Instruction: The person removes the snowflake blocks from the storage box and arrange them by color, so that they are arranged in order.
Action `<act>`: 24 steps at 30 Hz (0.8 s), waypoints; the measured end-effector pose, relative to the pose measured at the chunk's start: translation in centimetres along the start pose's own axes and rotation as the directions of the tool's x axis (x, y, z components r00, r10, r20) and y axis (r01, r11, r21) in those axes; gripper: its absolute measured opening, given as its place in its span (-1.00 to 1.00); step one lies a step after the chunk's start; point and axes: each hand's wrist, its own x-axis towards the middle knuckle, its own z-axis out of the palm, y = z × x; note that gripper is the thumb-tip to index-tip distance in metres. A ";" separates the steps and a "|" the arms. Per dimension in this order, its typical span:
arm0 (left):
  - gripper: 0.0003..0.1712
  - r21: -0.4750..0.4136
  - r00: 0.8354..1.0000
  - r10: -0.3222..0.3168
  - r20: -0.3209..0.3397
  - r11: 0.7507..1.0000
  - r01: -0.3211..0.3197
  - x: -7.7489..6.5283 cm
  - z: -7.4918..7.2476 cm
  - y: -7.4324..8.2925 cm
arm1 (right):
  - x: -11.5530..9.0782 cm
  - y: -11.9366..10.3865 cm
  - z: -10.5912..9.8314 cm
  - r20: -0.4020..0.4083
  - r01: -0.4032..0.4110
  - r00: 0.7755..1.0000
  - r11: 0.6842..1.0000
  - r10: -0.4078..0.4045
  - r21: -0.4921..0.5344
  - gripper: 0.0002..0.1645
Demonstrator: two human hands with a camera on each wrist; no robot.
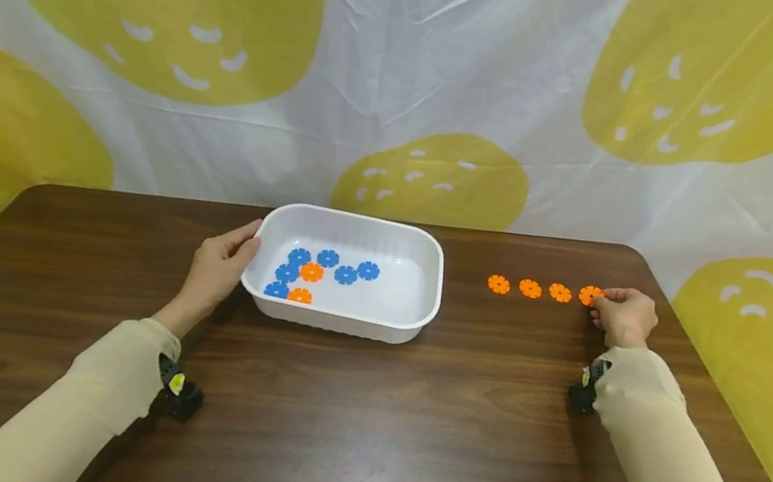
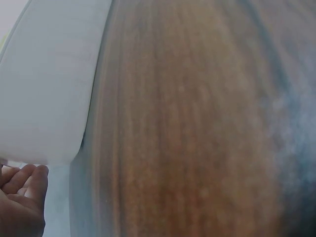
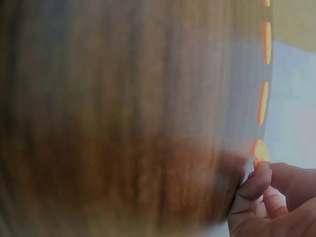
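Observation:
A white plastic tub [image 1: 343, 321] stands on the table left of the middle. My left hand [image 1: 217, 269] grips its left rim, and in the left wrist view the fingers [image 2: 37, 185] are against the tub's end. Inside lie several blue snowflake discs [image 1: 346, 275] and two orange ones [image 1: 311, 272]. To the tub's right, three flat orange snowflake discs [image 1: 531, 288] form a row. At the row's right end my right hand [image 1: 627, 314] pinches another orange snowflake disc [image 1: 588, 295] between thumb and fingertips. The right wrist view shows this disc [image 3: 260, 149] tilted, partly covered by the fingertips.
The brown wooden table [image 1: 358, 422] ends close behind the tub and the row. A white cloth with yellow fruit shapes [image 1: 434, 177] hangs at its back edge. The table's right edge runs just beyond my right hand.

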 end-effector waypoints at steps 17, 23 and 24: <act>-0.50 0.011 1.000 0.016 -0.003 1.000 -0.016 0.1 0.0 -0.1 | 0.3 -0.2 -0.2 0.033 -0.013 0.999 1.000 0.013 -0.023 -0.73; -0.50 0.009 1.000 0.023 -0.006 1.000 -0.023 0.1 0.0 -0.3 | 0.2 -0.2 -0.2 0.027 -0.007 1.000 0.999 0.008 -0.045 -0.75; -0.50 0.007 1.000 0.023 -0.006 1.000 -0.023 0.1 0.0 -0.3 | 0.2 -0.2 -0.2 0.026 -0.006 1.000 0.999 0.007 -0.049 -0.75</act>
